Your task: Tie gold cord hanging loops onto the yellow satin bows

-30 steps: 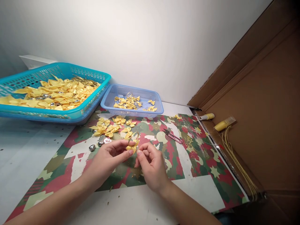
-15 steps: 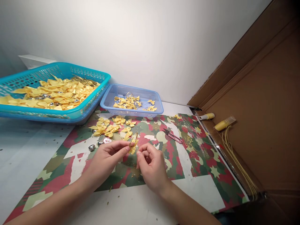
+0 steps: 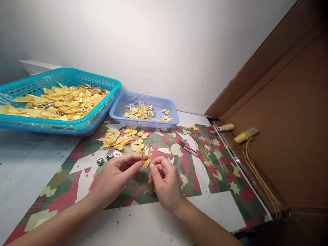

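Pinched between the thumb and fingers of my left hand (image 3: 124, 171) is a yellow ribbon bow (image 3: 146, 162) with a loop of gold cord (image 3: 146, 150) standing up from it. Close against the bow's right side, the thumb and forefinger of my right hand (image 3: 165, 179) are pressed together; what they grip, if anything, is too small to make out. Beyond my left hand lie several loose yellow bows (image 3: 119, 140). Silver heart-shaped bells or beads (image 3: 100, 161) rest just left of them.
A turquoise basket (image 3: 89, 118) heaped with yellow bows stands at the left. Behind the loose bows is a smaller blue basket (image 3: 143, 122) holding bows. Pink thread snips (image 3: 189, 149) lie to the right. Yellow thread spools (image 3: 246, 135) and cords (image 3: 258, 177) sit along the cardboard wall (image 3: 287, 130).
Both hands stay almost where they were. The bow and its gold loop have tilted very slightly, and my right fingertips have shifted a little beside the bow.
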`<state>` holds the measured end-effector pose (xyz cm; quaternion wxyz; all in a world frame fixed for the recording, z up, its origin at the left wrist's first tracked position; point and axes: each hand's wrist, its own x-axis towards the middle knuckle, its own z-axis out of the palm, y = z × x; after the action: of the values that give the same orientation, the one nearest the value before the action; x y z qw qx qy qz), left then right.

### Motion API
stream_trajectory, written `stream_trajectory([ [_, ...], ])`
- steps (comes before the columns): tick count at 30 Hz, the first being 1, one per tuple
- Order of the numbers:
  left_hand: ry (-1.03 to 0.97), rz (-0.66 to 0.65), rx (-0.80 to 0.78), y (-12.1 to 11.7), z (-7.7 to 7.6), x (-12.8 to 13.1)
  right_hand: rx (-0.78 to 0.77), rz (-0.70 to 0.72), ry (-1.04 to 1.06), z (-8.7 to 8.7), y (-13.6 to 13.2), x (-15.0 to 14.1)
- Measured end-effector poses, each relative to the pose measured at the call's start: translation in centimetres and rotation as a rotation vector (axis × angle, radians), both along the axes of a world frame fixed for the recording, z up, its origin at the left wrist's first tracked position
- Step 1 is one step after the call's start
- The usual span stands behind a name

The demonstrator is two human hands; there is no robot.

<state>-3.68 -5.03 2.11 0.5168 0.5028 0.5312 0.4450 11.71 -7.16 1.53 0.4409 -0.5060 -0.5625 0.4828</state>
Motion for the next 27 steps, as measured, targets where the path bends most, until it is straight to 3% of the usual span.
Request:
stream_trajectory([
  [9, -0.063, -0.05, -0.028, -0.09, -0.29, -0.08, -0.01, 0.003, 0.026, -0.11, 0.0, -0.01],
  [27, -0.032, 0.014, 0.009, -0.1, -0.75, 0.11, -0.041, 0.013, 0.058, -0.31, -0.25, -0.41],
])
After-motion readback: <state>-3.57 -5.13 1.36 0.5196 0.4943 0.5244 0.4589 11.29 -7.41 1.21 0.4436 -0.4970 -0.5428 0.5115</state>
